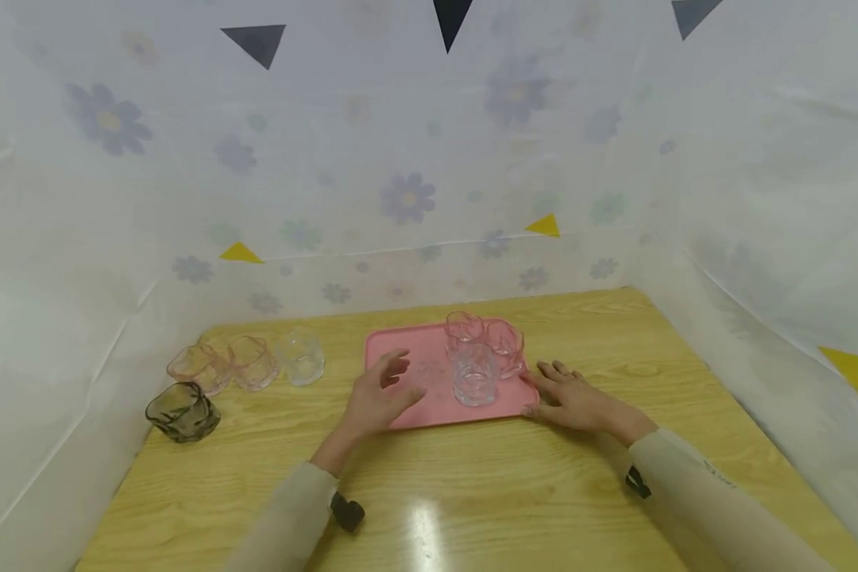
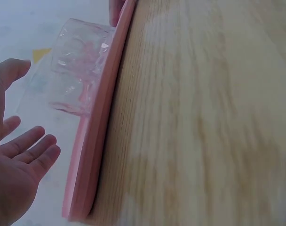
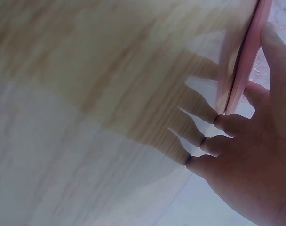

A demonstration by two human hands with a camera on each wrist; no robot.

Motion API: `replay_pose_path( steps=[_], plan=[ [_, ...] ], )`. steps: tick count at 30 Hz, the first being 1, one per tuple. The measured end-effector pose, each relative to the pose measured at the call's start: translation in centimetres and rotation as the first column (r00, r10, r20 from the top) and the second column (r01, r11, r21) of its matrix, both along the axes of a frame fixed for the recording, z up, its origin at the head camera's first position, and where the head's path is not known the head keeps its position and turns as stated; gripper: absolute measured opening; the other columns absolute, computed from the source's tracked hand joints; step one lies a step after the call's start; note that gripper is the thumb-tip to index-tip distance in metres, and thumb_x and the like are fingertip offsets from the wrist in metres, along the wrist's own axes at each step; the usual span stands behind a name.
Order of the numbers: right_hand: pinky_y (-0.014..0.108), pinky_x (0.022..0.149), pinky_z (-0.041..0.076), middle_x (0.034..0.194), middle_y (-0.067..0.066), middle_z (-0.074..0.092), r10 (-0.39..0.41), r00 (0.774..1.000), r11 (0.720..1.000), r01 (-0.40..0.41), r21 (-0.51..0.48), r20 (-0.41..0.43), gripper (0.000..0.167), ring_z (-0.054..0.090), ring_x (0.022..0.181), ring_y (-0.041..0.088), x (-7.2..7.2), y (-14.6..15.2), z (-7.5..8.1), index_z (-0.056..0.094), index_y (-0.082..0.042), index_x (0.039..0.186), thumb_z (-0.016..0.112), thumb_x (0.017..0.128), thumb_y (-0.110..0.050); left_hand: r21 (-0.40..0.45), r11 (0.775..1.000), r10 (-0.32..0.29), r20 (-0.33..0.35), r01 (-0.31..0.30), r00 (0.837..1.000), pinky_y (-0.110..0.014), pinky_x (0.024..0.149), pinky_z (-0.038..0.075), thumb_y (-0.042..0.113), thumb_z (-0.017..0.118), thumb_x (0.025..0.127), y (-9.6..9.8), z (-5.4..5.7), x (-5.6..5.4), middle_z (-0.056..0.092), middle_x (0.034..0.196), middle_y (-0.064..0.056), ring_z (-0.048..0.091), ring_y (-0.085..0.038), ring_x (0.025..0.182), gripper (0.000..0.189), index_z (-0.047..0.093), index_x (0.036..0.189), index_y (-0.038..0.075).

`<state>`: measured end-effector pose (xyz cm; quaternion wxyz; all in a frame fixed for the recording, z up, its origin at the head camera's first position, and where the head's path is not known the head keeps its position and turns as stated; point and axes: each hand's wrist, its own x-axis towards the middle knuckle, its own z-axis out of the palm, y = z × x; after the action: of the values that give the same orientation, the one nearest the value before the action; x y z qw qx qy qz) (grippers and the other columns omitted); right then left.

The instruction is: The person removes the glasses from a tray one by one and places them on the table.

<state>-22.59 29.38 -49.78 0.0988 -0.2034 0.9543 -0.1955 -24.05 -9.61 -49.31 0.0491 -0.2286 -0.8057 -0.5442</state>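
Note:
A pink tray (image 1: 418, 409) lies on the table with three glasses at its right side: a clear glass (image 1: 475, 381) in front, a pink-tinted glass (image 1: 464, 327) behind it and another pink-tinted glass (image 1: 508, 348) to the right. My left hand (image 1: 375, 397) hovers over the tray's left part, fingers loosely bent and thumb apart, holding nothing; the left wrist view shows this palm (image 2: 13, 183) apart from the glasses. At the tray's right edge, my right hand (image 1: 575, 401) rests with fingers spread, fingertips on the table and thumb against the tray, as the right wrist view shows.
On the table's left stand a dark grey glass (image 1: 183, 413), two pale pink glasses, one left (image 1: 200, 369) and one right (image 1: 253, 364), and a clear glass (image 1: 302, 359). Wood-grain tabletop (image 1: 429, 477) spreads in front of the tray. A flower-patterned white sheet (image 1: 407, 143) encloses the back and sides.

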Motion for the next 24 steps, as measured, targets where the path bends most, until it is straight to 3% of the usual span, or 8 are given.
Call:
replay_pose_path(
  steps=[10, 18, 24],
  plan=[
    [0.079, 0.122, 0.010, 0.171, 0.031, 0.022, 0.006, 1.000, 1.000, -0.006, 0.002, -0.004, 0.082, 0.012, 0.158, 0.058, -0.1, 0.0, 0.1, 0.034, -0.016, 0.166, 0.055, 0.103, -0.063, -0.058, 0.998, 0.014, 0.077, -0.010, 0.997, -0.051, 0.115, 0.050, 0.030, 0.084, 0.091, 3.6, -0.8, -0.6, 0.064, 0.145, -0.020, 0.062, -0.035, 0.134, 0.073, 0.051, 0.154, 0.013],
    [0.079, 0.123, 0.010, 0.171, 0.030, 0.021, 0.008, 1.000, 1.000, -0.008, 0.001, -0.009, 0.083, 0.011, 0.158, 0.057, -0.2, 0.0, -0.2, 0.033, -0.016, 0.167, 0.055, 0.103, -0.064, -0.036, 0.999, 0.014, 0.119, -0.009, 0.993, -0.049, 0.113, 0.052, 0.039, 0.085, 0.088, 5.9, -1.7, -1.1, 0.064, 0.146, -0.015, 0.063, -0.033, 0.133, 0.079, 0.050, 0.155, 0.014],
    [0.079, 0.122, 0.010, 0.171, 0.031, 0.022, 0.010, 1.000, 1.000, -0.010, 0.000, -0.010, 0.082, 0.012, 0.158, 0.058, -0.3, 0.1, -0.2, 0.033, -0.016, 0.167, 0.055, 0.103, -0.063, -0.005, 1.000, -0.025, 0.131, 0.026, 0.991, -0.051, 0.114, 0.051, 0.038, 0.085, 0.088, 7.2, -1.9, -1.4, 0.063, 0.145, -0.019, 0.062, -0.037, 0.133, 0.080, 0.049, 0.156, 0.014]
  ],
)
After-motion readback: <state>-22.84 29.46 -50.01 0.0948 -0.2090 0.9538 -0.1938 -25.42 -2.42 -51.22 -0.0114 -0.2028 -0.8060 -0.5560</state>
